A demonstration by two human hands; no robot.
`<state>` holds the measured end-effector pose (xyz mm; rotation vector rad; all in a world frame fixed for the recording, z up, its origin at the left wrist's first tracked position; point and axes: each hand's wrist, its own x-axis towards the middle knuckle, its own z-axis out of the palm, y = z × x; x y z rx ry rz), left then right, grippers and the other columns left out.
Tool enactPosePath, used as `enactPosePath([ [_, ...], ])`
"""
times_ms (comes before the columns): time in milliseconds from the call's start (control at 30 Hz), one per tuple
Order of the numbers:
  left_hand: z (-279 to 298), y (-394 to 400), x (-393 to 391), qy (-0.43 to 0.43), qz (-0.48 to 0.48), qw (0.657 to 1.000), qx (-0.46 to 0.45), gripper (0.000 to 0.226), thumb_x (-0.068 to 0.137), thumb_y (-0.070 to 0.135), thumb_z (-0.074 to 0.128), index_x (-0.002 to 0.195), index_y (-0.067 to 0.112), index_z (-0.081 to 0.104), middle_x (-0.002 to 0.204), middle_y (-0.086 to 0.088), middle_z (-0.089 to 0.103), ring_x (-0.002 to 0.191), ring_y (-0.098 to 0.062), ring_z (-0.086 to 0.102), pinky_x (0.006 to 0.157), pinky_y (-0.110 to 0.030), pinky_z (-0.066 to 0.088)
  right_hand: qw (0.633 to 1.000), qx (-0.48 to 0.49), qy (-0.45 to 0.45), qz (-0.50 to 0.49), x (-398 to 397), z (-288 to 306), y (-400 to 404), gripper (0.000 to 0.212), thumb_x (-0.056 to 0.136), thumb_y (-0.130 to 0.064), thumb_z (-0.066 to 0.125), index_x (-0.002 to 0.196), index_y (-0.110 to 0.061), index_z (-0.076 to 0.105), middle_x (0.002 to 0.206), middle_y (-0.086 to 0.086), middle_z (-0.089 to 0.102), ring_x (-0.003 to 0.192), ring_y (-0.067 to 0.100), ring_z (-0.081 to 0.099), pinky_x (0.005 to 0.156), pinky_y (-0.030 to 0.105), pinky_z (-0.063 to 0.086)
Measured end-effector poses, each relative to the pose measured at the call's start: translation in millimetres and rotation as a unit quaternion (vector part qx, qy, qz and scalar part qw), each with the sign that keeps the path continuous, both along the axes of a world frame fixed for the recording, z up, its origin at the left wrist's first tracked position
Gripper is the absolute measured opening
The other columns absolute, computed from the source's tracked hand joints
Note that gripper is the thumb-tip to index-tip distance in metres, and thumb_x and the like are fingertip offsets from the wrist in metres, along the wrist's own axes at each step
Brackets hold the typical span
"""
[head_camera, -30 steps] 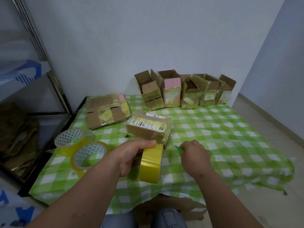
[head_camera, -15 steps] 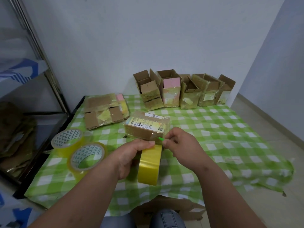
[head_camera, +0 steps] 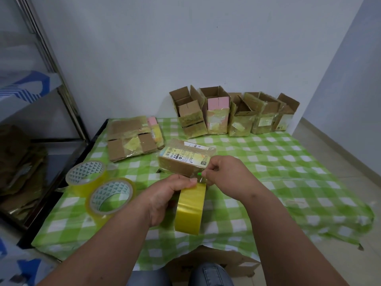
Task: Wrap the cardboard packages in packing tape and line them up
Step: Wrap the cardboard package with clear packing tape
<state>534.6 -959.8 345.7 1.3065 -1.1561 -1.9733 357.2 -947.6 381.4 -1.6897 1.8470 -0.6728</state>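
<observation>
Left grip (head_camera: 165, 198) round tape roll (head_camera: 190, 209)

The table (head_camera: 288, 162) is covered with a green and white checked cloth (head_camera: 257, 203). Beyond the hands lies a taped package (head_camera: 183, 162) with a printed label. To the left of the left hand (head_camera: 165, 201) two tape rolls (head_camera: 101, 193) lie flat, touching each other. Farther left and back is a flat taped cardboard bundle (head_camera: 132, 139). Five open boxes (head_camera: 233, 114) stand in a row at the far edge.
</observation>
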Motion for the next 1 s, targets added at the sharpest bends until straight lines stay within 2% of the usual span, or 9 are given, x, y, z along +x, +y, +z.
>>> enactPosePath([
  [67, -1.4, -0.7, 0.7, 0.002, 0.0, 1.0, 0.0, 0.057, 0.055, 0.036, 0.085, 0.104, 0.018, 0.063, 0.097, -0.01, 0.062, 0.095, -0.028, 0.057, 0.083, -0.04, 0.045, 1.0, 0.006, 0.005, 0.002, -0.7, 3.2, 0.2, 0.014, 0.091, -0.029, 0.065, 0.082, -0.018, 0.066, 0.081, 0.002, 0.072, 0.066, 0.015, 0.058, 0.06, 0.031, 0.046],
  [200, -2.9, -2.0, 0.1, 0.008, 0.003, 1.0, 0.001, 0.056, 0.054, 0.038, 0.082, 0.103, 0.019, 0.063, 0.098, -0.01, 0.062, 0.095, -0.028, 0.057, 0.084, -0.04, 0.046, 0.999, 0.02, 0.04, 0.012, 3.6, 6.7, -0.8, 0.014, 0.089, -0.027, 0.066, 0.079, -0.017, 0.065, 0.082, 0.003, 0.072, 0.075, 0.018, 0.062, 0.067, 0.033, 0.05],
  [400, -4.1, -2.6, -0.4, 0.009, 0.002, 1.0, -0.006, 0.043, 0.055, 0.037, 0.081, 0.088, 0.02, 0.06, 0.091, -0.008, 0.061, 0.091, -0.027, 0.056, 0.082, -0.041, 0.044, 0.995, 0.022, 0.096, 0.012, 12.8, 8.9, -5.4, 0.022, 0.088, -0.025, 0.065, 0.068, -0.023, 0.056, 0.084, 0.003, 0.068, 0.077, 0.019, 0.059, 0.061, 0.027, 0.044],
  [567, -5.6, -3.3, 0.3, 0.008, -0.004, 1.0, -0.005, 0.047, 0.054, 0.037, 0.083, 0.092, 0.02, 0.062, 0.096, -0.01, 0.06, 0.096, -0.029, 0.056, 0.086, -0.043, 0.044, 0.989, 0.022, 0.147, 0.018, 17.5, 8.2, -9.0, 0.02, 0.089, -0.025, 0.064, 0.071, -0.022, 0.055, 0.078, -0.001, 0.059, 0.08, 0.02, 0.058, 0.054, 0.024, 0.037],
  [633, -5.5, -3.9, 1.6, 0.007, -0.011, 1.0, -0.003, 0.052, 0.051, 0.038, 0.085, 0.094, 0.02, 0.063, 0.098, -0.01, 0.062, 0.098, -0.03, 0.057, 0.089, -0.045, 0.045, 0.99, 0.021, 0.138, 0.012, 16.1, 6.3, -7.8, 0.023, 0.088, -0.026, 0.065, 0.068, -0.023, 0.054, 0.074, -0.002, 0.058, 0.078, 0.02, 0.058, 0.057, 0.025, 0.037],
  [800, -5.0, -6.2, 4.8, 0.007, -0.016, 1.0, -0.001, 0.056, 0.043, 0.038, 0.087, 0.093, 0.021, 0.065, 0.103, -0.011, 0.062, 0.102, -0.033, 0.057, 0.097, -0.049, 0.045, 0.992, 0.032, 0.121, -0.005, 1.6, 6.4, -2.6, 0.022, 0.087, -0.02, 0.062, 0.065, -0.022, 0.055, 0.084, 0.004, 0.069, 0.083, 0.022, 0.063, 0.064, 0.026, 0.046],
  [933, -4.2, -7.8, 4.6, 0.003, -0.015, 1.0, 0.003, 0.042, 0.052, 0.032, 0.082, 0.09, 0.021, 0.066, 0.102, -0.011, 0.062, 0.1, -0.032, 0.057, 0.092, -0.046, 0.045, 0.99, 0.055, 0.131, -0.019, -17.2, 1.4, 1.8, 0.027, 0.087, -0.018, 0.063, 0.062, -0.022, 0.055, 0.076, 0.002, 0.068, 0.073, 0.02, 0.062, 0.054, 0.024, 0.042],
  [1000, -4.5, -8.2, 4.6, 0.001, -0.02, 1.0, 0.002, 0.043, 0.054, 0.032, 0.081, 0.092, 0.021, 0.066, 0.103, -0.012, 0.062, 0.101, -0.033, 0.056, 0.094, -0.048, 0.044, 0.993, 0.062, 0.097, -0.038, -27.9, -6.8, 5.2, 0.023, 0.088, -0.021, 0.063, 0.066, -0.019, 0.058, 0.078, 0.003, 0.069, 0.073, 0.021, 0.062, 0.055, 0.025, 0.043],
])
